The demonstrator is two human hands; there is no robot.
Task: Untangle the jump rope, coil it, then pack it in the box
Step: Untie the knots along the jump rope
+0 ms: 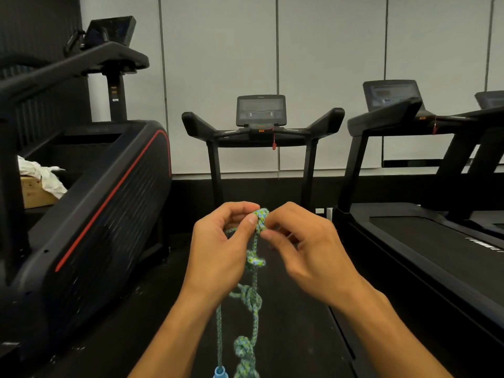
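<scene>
We have a single view, from a wide-angle camera worn on the head, looking forward and slightly down. Very near, low in the middle, sit the left hand (218, 241) and right hand (305, 246). Farther off, a treadmill (261, 126) faces us against the far wall (327, 50), with a second machine (90, 214) near left. Straight lines bow at the edges, probably from the lens.

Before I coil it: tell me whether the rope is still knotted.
Knotted. The rope hangs with at least three knots below the one that the left hand and right hand pinch.
</scene>
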